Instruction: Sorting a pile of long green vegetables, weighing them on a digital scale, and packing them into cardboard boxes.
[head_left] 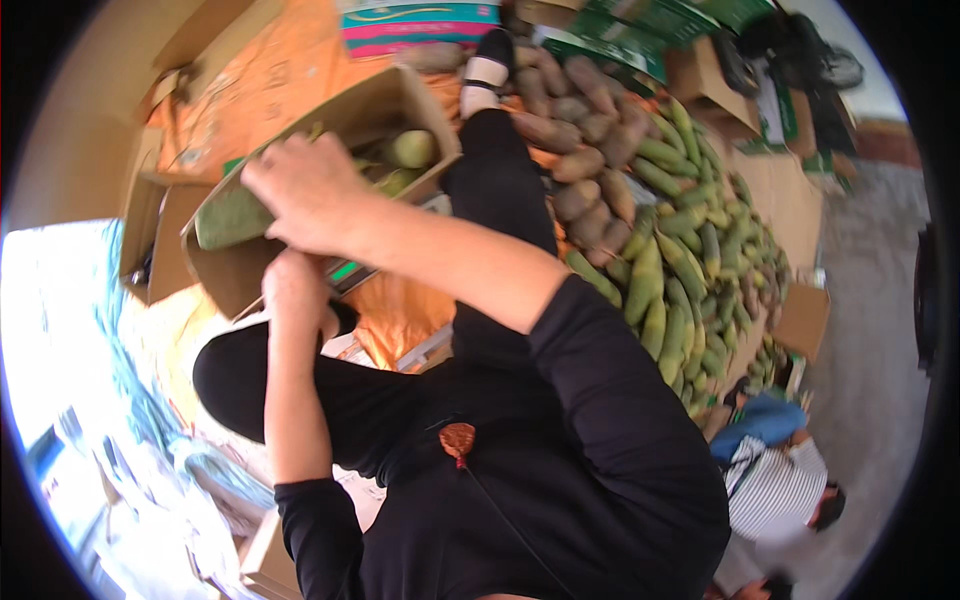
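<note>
My right hand reaches across the open cardboard box and is closed on one end of a long, dull-green gourd. That gourd lies tilted at the box's left end. Just below, my left hand is at the box's near wall, under my right wrist. Its fingers are mostly hidden, so its grip does not show. Farther right in the box sit a round pale-green gourd and other green ones, partly covered by my right arm. Beside the near wall a small green-lit display shows.
Brown-skinned gourds and a large heap of green gourds cover the floor to my right. Cardboard boxes stand at left, green cartons at the back. Orange sheeting lies underneath. A person in a striped shirt is at lower right.
</note>
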